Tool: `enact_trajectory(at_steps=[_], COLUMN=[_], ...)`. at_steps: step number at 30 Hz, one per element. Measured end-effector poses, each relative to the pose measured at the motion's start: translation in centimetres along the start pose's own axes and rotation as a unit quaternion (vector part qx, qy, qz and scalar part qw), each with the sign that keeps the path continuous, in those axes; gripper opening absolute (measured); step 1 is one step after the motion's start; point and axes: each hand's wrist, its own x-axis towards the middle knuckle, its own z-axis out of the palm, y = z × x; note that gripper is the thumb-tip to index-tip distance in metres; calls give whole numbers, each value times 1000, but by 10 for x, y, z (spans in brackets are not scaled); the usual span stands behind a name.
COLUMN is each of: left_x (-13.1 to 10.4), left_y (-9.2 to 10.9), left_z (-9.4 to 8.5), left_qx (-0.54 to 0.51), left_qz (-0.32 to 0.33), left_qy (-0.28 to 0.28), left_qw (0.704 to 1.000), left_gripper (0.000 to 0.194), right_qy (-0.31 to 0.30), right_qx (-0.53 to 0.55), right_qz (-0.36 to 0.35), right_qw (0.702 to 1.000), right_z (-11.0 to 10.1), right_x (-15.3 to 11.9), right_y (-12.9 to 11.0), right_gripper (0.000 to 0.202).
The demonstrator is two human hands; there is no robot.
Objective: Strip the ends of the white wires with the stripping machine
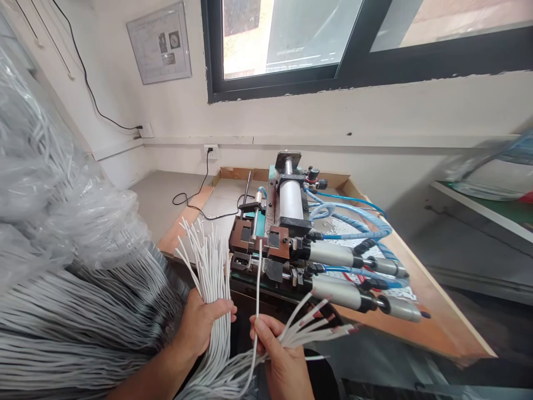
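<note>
My left hand [203, 322] is wrapped round a thick bundle of white cables [212, 261], whose cut ends fan upward. Between the thumb and fingers of my right hand [277, 344] is a single white cable [259, 286]. Its tip reaches up to the jaws of a pneumatic wire-stripping machine [291, 200]. Several more cables [310, 325] with reddish, stripped-looking ends lie across my right hand and point right. Below, both groups of cable run together between my hands.
A large mass of grey-white cables [83, 328] under clear plastic wrap [75, 205] fills the left side. Blue air hoses [358, 222] and metal cylinders [333, 255] stick out right of the machine. A wooden rim [416, 272] edges the bench. A shelf [491, 211] stands at right.
</note>
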Motion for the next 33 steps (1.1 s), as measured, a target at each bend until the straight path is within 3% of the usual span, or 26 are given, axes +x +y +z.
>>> enact_trajectory(at_steps=[15,20,23,25,26,28,29,31,33], left_x=[4,2,1,2,3,4,4,5,5], left_y=[-2,2,5,5,5,4,4,4,6], left_z=[-1,-1,0,0,0,1,1,4,7], left_qx=[7,0,-1,1,2,5,9,17,21], left_qz=[2,3,2,2,4,15,22,43,66], left_qy=[1,7,5,4,3,4,4,1,-13], left_qw=[1000,1000,1000,1000,1000,1000,1000,999,997], left_gripper=[9,18,20,20,19,19,18,17,15], right_qy=[-48,-68,-94,-110,-97,-63,-37,-14,-57], right_qx=[-6,-105,-255,-388,-454,-514,-530,-517,-436], right_qz=[43,-1,-45,-36,-22,-2,-6,-60,-151], right_qw=[998,992,961,914,886,855,847,854,886], right_z=[7,-3,-20,-34,-41,-50,-51,-45,-31], right_x=[10,19,32,42,46,51,53,52,49], right_y=[-11,-7,11,30,41,56,58,51,30], right_gripper=[31,29,28,26,23,9,4,22,28])
